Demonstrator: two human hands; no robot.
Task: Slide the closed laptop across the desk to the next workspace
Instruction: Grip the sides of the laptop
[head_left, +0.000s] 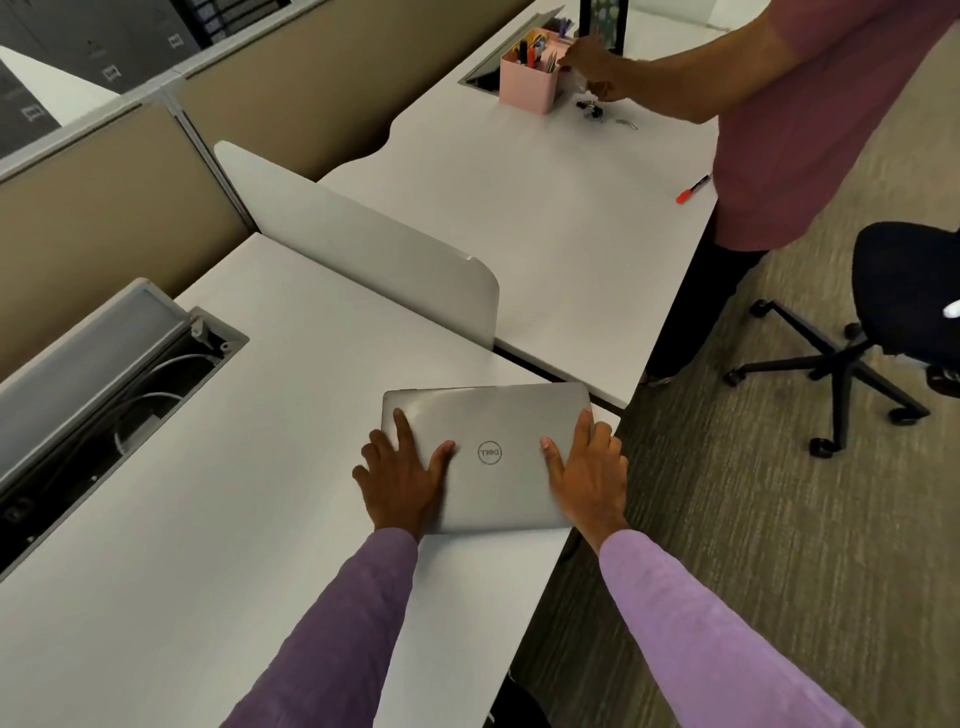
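Note:
A closed silver laptop (493, 415) lies flat near the far right corner of the white desk (234, 493) in front of me. My left hand (402, 478) rests flat on its left side, fingers spread, some fingers hanging over the left edge. My right hand (587, 473) presses flat on its right side, fingers wrapping the right edge. Beyond a narrow gap lies the adjoining white desk (545, 234).
A low white divider panel (363, 244) stands between the two desks. An open cable tray (114, 384) sits at my left. Another person (789, 130) stands at the far desk by a pink pen holder (527, 85); a red marker (692, 189) lies there. A black chair (904, 312) stands at right.

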